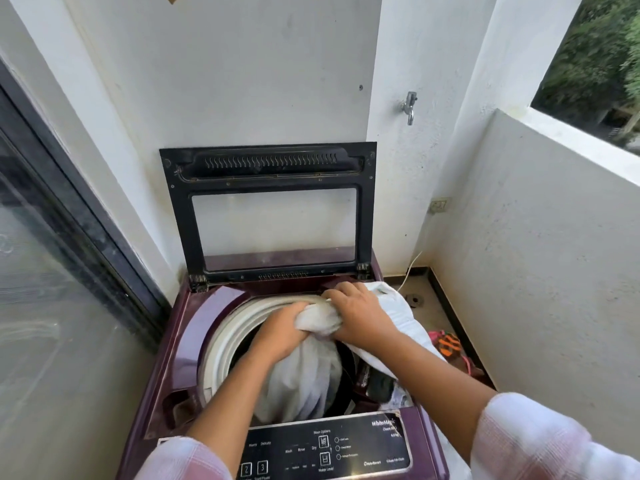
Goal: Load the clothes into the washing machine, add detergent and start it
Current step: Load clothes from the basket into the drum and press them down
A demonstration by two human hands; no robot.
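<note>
A maroon top-load washing machine (194,327) stands in front of me with its black-framed glass lid (273,209) raised against the wall. A white cloth (308,375) hangs bunched over the round white drum rim (228,334), part of it down inside the drum and part trailing over the machine's right edge. My left hand (280,332) and my right hand (360,315) both grip the bunched top of this cloth above the opening. Dark clothes (381,388) lie at the right side of the opening. The black control panel (325,448) faces me at the front.
A glass sliding door (52,271) runs along the left. A metal tap (409,107) sticks out of the back wall. A low white parapet wall (540,254) closes the right side. Pink and orange items (450,348) and a floor drain (414,300) lie on the floor right of the machine.
</note>
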